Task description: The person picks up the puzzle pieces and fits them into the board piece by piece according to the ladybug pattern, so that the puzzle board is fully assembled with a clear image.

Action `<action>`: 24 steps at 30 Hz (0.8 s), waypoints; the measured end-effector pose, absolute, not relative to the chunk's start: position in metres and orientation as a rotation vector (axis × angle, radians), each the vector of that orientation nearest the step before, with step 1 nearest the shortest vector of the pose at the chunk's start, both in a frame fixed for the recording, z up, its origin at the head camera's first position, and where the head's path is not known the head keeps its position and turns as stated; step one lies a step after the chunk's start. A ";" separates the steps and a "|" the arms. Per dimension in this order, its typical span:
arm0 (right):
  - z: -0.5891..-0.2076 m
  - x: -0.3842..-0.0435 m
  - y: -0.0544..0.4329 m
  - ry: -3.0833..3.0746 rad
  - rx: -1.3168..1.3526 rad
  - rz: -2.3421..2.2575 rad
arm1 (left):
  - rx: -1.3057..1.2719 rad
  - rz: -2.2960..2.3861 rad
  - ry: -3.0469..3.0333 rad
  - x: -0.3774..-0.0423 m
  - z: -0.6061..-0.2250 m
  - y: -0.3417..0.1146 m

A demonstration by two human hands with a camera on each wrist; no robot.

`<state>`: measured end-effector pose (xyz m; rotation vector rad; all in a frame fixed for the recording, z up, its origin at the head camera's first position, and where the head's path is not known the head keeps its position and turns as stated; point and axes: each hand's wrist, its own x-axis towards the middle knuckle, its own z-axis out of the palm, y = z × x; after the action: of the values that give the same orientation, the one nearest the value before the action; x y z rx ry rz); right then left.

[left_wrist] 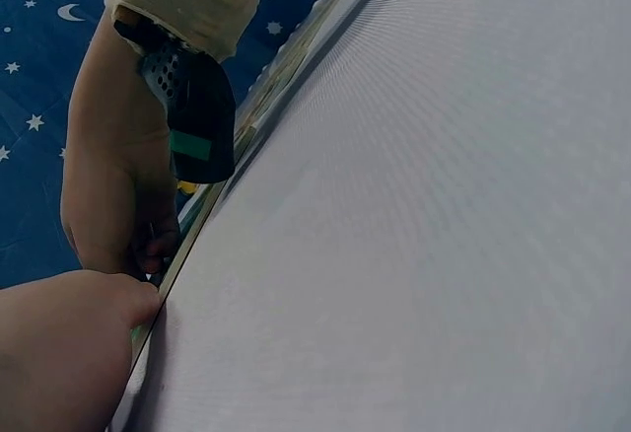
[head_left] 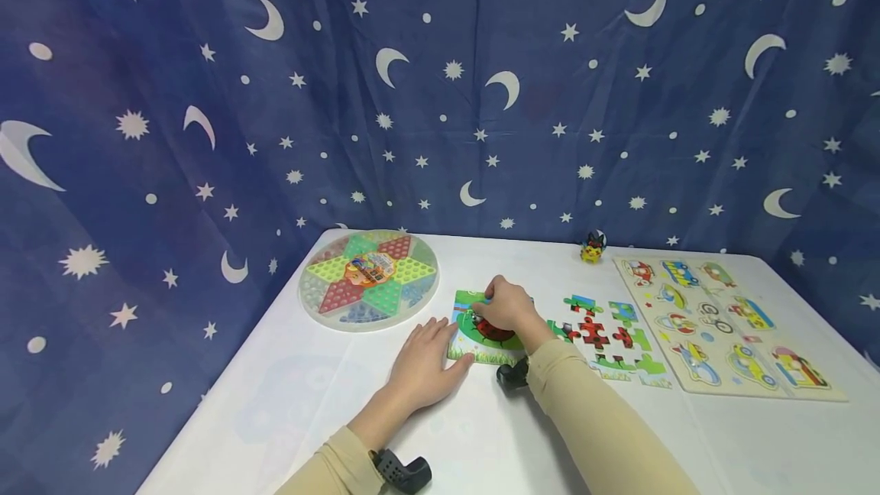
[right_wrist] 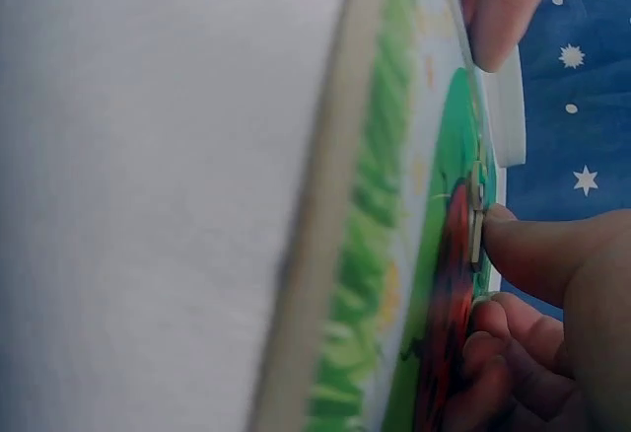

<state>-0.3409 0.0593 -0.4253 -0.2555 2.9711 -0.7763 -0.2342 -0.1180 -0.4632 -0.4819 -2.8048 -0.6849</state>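
Note:
A square ladybug puzzle board (head_left: 481,356) lies on the white table. My left hand (head_left: 425,367) rests at the board's left edge with its fingers extended, the fingertips and thumb beside the rim. Over the upper part of the board, my right hand (head_left: 510,307) pinches a small puzzle piece (right_wrist: 477,240), which stands slightly proud of the picture in the right wrist view. The thumb lies against that piece, and the other fingers curl close to the board. Several loose puzzle pieces (head_left: 594,333), red, green and blue, are spread to the right of the board.
At the back left lies a round Chinese checkers board (head_left: 340,319). A wooden peg puzzle with vehicles (head_left: 701,312) covers the right side of the table. One small yellow figurine (head_left: 592,247) stands near the back edge, before a blue starry curtain (head_left: 440,82).

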 end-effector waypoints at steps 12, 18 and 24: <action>-0.430 -0.340 0.064 2.986 -0.242 -0.751 | -0.491 -0.670 -2.829 -0.233 -0.464 -0.114; -0.427 -0.340 0.060 3.011 -0.329 -0.777 | -0.475 -0.673 -2.818 -0.234 -0.463 -0.119; -0.429 -0.341 0.066 2.978 -0.319 -0.863 | -0.487 -0.673 -2.816 -0.234 -0.464 -0.119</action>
<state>-0.3406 0.0655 -0.4286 -0.3191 2.9779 -0.8632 -0.2344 -0.1192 -0.4639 -0.4871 -2.8157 -0.6734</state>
